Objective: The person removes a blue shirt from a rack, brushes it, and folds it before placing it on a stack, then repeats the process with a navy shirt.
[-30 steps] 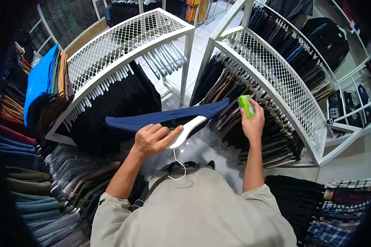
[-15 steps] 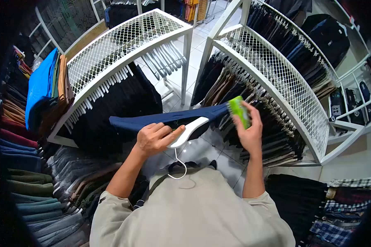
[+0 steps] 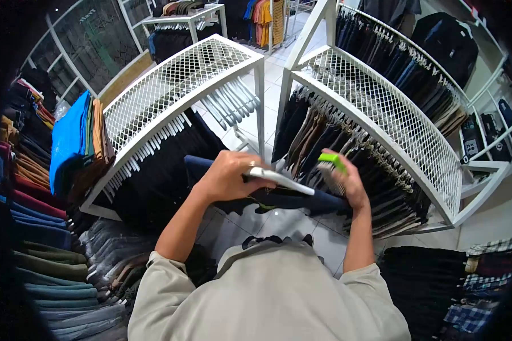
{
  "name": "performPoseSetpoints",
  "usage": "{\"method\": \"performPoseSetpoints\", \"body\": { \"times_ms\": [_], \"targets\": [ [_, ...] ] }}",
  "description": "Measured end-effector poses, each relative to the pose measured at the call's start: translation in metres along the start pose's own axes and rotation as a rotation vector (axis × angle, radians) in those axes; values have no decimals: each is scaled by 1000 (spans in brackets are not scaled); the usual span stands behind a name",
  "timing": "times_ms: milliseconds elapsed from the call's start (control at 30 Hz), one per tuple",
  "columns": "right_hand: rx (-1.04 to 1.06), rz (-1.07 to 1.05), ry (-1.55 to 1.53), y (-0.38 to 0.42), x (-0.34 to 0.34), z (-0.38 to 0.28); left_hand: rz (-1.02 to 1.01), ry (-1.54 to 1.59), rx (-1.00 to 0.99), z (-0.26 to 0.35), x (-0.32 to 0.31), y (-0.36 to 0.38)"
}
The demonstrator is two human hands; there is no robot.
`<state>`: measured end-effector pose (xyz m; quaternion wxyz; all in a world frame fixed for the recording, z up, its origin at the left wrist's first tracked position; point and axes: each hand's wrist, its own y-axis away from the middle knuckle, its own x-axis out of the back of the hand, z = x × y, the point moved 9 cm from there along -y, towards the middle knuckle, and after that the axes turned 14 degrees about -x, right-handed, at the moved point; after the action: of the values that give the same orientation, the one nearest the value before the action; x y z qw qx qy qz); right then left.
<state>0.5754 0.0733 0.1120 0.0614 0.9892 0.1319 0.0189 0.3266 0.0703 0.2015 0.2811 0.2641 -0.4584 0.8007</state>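
My left hand (image 3: 226,175) is wrapped round a white clothes hanger (image 3: 289,183), held out in front of my chest. A navy blue garment (image 3: 316,201) hangs on this hanger and stretches to both sides of it, its left part running behind my wrist. In my right hand (image 3: 352,183) is a bright green brush (image 3: 330,159), with pale bristles pointing down and left. The brush is close to the right end of the garment, overlapping the hanging trousers behind it in this view. The hanger's hook is hidden by my left hand.
White racks with mesh tops (image 3: 176,74) stand ahead on both sides, with dark trousers (image 3: 170,165) and bare hangers (image 3: 230,102) below. Folded clothes, a blue one (image 3: 68,145) outermost, hang over the left rack. More garments fill the left side; plaid clothes (image 3: 472,310) lie lower right.
My left hand has turned and risen, swinging the hanger so its hook no longer shows. My right hand has moved down slightly, the brush tilting to show its bristles. The view has shifted upward.
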Motion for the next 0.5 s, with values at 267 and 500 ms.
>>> {"method": "performPoseSetpoints", "body": {
  "times_ms": [267, 500],
  "targets": [
    [-165, -51, -364, 12, -55, 29, 527, -311, 233, -62, 7, -18],
    [59, 238, 32, 3, -95, 41, 506, 69, 704, -100, -58, 21]
  ]
}}
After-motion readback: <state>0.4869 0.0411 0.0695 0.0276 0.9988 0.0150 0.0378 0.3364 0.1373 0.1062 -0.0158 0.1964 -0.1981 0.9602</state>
